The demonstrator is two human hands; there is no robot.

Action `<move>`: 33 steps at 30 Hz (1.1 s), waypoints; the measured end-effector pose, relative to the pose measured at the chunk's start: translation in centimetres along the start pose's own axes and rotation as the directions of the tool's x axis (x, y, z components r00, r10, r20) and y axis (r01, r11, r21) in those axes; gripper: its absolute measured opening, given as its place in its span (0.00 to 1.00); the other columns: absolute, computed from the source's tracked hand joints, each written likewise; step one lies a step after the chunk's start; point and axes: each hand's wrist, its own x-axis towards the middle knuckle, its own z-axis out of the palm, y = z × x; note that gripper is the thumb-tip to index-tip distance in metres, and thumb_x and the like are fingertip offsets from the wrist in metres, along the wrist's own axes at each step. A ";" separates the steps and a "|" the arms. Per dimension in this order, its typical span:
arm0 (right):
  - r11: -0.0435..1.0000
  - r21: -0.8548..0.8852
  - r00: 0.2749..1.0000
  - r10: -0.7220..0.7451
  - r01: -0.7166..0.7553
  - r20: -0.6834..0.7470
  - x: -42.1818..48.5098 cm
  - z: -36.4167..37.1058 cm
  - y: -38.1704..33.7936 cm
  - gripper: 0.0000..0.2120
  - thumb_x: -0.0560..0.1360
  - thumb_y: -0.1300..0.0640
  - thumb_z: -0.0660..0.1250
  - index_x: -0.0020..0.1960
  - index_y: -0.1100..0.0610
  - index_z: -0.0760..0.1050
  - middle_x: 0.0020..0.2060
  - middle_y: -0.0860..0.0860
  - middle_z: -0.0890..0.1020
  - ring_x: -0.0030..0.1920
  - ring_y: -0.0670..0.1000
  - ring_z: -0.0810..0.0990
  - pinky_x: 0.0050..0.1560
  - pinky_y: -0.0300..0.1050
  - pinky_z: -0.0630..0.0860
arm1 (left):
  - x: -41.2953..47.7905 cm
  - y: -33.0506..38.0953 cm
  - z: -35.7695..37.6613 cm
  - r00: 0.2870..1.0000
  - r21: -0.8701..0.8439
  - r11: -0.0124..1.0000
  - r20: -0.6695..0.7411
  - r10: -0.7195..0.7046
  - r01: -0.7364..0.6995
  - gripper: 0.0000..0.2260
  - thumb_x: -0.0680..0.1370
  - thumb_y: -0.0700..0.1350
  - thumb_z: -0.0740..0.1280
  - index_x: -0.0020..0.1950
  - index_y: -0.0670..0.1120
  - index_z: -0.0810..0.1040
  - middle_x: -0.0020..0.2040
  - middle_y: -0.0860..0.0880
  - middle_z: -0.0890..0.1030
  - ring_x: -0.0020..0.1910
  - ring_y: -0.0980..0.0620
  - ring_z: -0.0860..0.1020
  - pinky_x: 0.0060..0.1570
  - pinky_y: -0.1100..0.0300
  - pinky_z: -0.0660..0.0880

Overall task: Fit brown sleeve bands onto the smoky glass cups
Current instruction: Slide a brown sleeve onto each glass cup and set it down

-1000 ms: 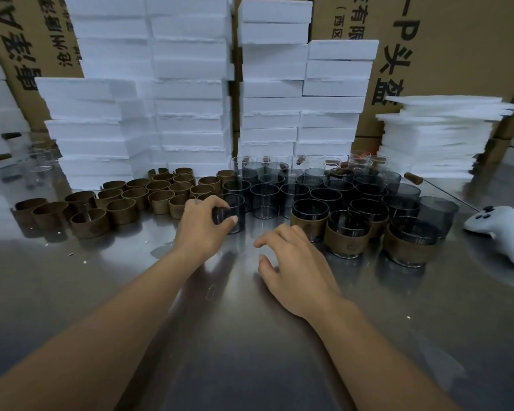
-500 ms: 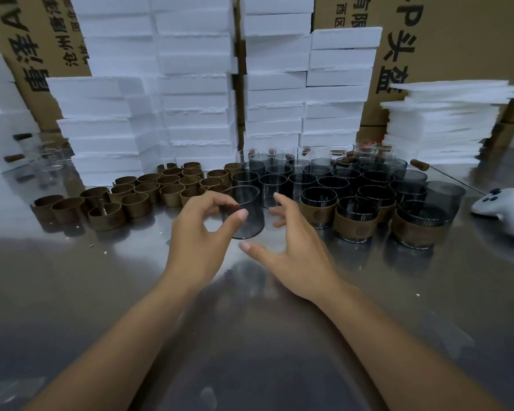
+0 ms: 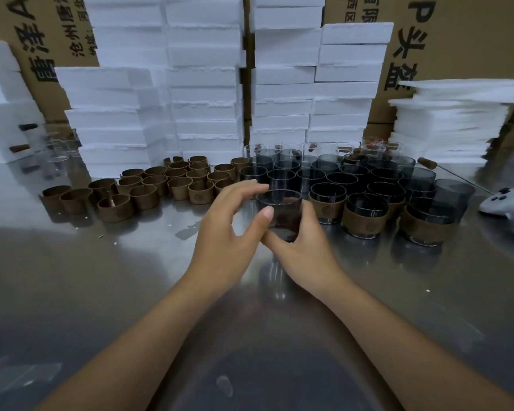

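Both hands are on one bare smoky glass cup, just in front of the block of unbanded cups. My left hand is pinching it, fingers arching to the rim and thumb pressing the near wall. My right hand is cupping the base and right side, fingers curled round it. Neither hand is holding a band, and I can't tell if the base is off the desk. Main risk: the glass is slick and the right-hand grip is sitting low, so if the left lets go to fetch a band the cup could be tipping or sliding out. The loose brown bands are lying well off to the left (a reach away from the cup, so I'm likely looking away from it). Second risk: the packed cups behind and the banded cups to the right are close, so any swing is clipping glass on glass. A band going on skewed could jam partway.
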 end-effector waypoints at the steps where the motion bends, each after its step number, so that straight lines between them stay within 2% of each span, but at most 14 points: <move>1: 1.000 -0.003 1.000 0.004 -0.004 -0.005 0.0 0.0 0.0 0.24 0.69 0.49 0.73 0.60 0.50 0.69 0.48 0.39 0.80 0.50 0.35 0.78 0.48 0.29 0.73 | 0.0 0.2 0.0 0.999 0.016 0.999 -0.002 0.033 -0.033 0.12 0.78 0.44 0.66 0.60 0.54 0.76 0.61 0.58 0.76 0.64 0.60 0.72 0.63 0.67 0.67; 4: 0.999 -0.033 1.000 0.011 -0.012 -0.016 0.1 0.0 0.2 0.22 0.68 0.49 0.73 0.57 0.47 0.68 0.46 0.40 0.80 0.46 0.36 0.79 0.46 0.34 0.73 | -0.2 0.6 0.1 0.994 0.086 0.990 0.018 0.111 -0.112 0.11 0.77 0.46 0.63 0.59 0.55 0.76 0.57 0.63 0.75 0.63 0.63 0.70 0.62 0.70 0.66; 8: 0.996 -0.088 0.999 0.003 -0.007 -0.047 0.1 -0.1 0.2 0.20 0.68 0.47 0.72 0.55 0.46 0.67 0.45 0.40 0.79 0.45 0.33 0.77 0.40 0.26 0.70 | -0.3 0.4 0.2 0.986 0.200 0.966 0.046 0.157 -0.164 0.10 0.77 0.44 0.63 0.57 0.49 0.78 0.53 0.59 0.76 0.59 0.62 0.69 0.59 0.75 0.61; 12: 0.997 -0.082 0.998 -0.005 -0.001 -0.069 0.0 -0.2 0.0 0.20 0.69 0.46 0.73 0.55 0.47 0.68 0.45 0.37 0.79 0.45 0.30 0.76 0.39 0.22 0.69 | -0.3 0.1 0.0 0.992 0.183 0.975 0.049 0.117 -0.124 0.12 0.78 0.46 0.61 0.59 0.51 0.77 0.55 0.65 0.73 0.61 0.65 0.67 0.60 0.75 0.61; 14: 0.997 -0.081 0.998 -0.005 0.000 -0.065 0.0 -0.3 0.0 0.20 0.70 0.47 0.73 0.56 0.48 0.69 0.46 0.38 0.79 0.46 0.32 0.77 0.40 0.24 0.70 | -0.3 -0.1 0.0 0.996 0.160 0.983 0.054 0.077 -0.085 0.12 0.79 0.46 0.61 0.62 0.53 0.75 0.55 0.67 0.70 0.62 0.65 0.67 0.60 0.67 0.67; 17: 0.997 -0.079 0.998 -0.013 0.008 -0.065 0.0 -0.3 -0.1 0.21 0.70 0.46 0.73 0.57 0.49 0.69 0.46 0.39 0.80 0.47 0.34 0.78 0.41 0.26 0.72 | -0.4 -0.1 -0.2 0.998 0.159 0.987 0.065 0.019 -0.029 0.13 0.81 0.45 0.61 0.65 0.54 0.72 0.54 0.73 0.67 0.63 0.62 0.67 0.53 0.49 0.75; 20: 0.997 -0.071 0.997 -0.030 0.025 -0.068 0.0 -0.3 -0.4 0.22 0.69 0.46 0.73 0.58 0.50 0.70 0.46 0.38 0.80 0.47 0.34 0.78 0.43 0.26 0.73 | -0.3 0.1 -0.3 0.996 0.155 0.988 0.088 -0.016 0.002 0.14 0.81 0.47 0.59 0.66 0.58 0.70 0.52 0.78 0.66 0.62 0.62 0.67 0.52 0.46 0.76; 23: 0.998 -0.064 0.997 -0.034 0.030 -0.064 -0.1 -0.2 -0.5 0.23 0.69 0.46 0.73 0.59 0.51 0.70 0.47 0.39 0.80 0.48 0.36 0.79 0.45 0.30 0.74 | -0.3 0.3 -0.3 0.994 0.129 0.992 0.108 -0.029 0.015 0.14 0.81 0.49 0.58 0.65 0.61 0.68 0.52 0.81 0.66 0.62 0.59 0.69 0.51 0.48 0.75; 25: 0.998 -0.059 0.998 -0.037 0.034 -0.056 -0.1 -0.2 -0.6 0.23 0.68 0.47 0.74 0.59 0.51 0.70 0.46 0.39 0.80 0.47 0.37 0.79 0.45 0.31 0.75 | -0.3 0.3 -0.3 0.993 0.113 0.993 0.111 -0.039 0.027 0.13 0.82 0.50 0.57 0.65 0.63 0.67 0.53 0.78 0.66 0.63 0.57 0.71 0.53 0.51 0.74; 27: 0.997 -0.059 0.998 -0.043 0.041 -0.041 -0.3 -0.1 -0.6 0.23 0.68 0.47 0.74 0.58 0.50 0.70 0.45 0.39 0.80 0.47 0.37 0.80 0.45 0.31 0.75 | -0.3 0.1 -0.3 0.994 0.116 0.993 0.102 -0.037 0.025 0.14 0.82 0.50 0.57 0.66 0.61 0.67 0.55 0.74 0.67 0.64 0.59 0.69 0.61 0.62 0.68; 29: 0.997 -0.062 0.999 -0.046 0.044 -0.019 -0.4 -0.1 -0.6 0.23 0.68 0.48 0.74 0.58 0.49 0.69 0.44 0.40 0.80 0.47 0.38 0.80 0.45 0.33 0.75 | -0.2 0.1 -0.3 0.994 0.126 0.992 0.105 -0.038 0.025 0.15 0.81 0.50 0.57 0.68 0.57 0.69 0.57 0.71 0.68 0.66 0.64 0.66 0.62 0.75 0.61; 31: 0.996 -0.072 0.999 -0.047 0.048 0.011 -0.4 -0.1 -0.6 0.23 0.68 0.49 0.74 0.59 0.49 0.69 0.45 0.39 0.80 0.47 0.39 0.79 0.46 0.35 0.75 | 0.0 0.2 -0.4 0.990 0.119 0.992 0.128 -0.056 0.041 0.18 0.80 0.54 0.55 0.69 0.55 0.69 0.58 0.69 0.68 0.66 0.65 0.65 0.60 0.79 0.59; 33: 0.996 -0.067 0.998 -0.053 0.055 0.036 -0.5 -0.1 -0.6 0.24 0.67 0.50 0.74 0.59 0.48 0.69 0.45 0.36 0.79 0.47 0.38 0.79 0.45 0.33 0.73 | 0.1 0.4 -0.5 0.988 0.090 0.994 0.142 -0.069 0.056 0.22 0.76 0.58 0.54 0.69 0.55 0.69 0.59 0.69 0.69 0.66 0.65 0.66 0.60 0.80 0.59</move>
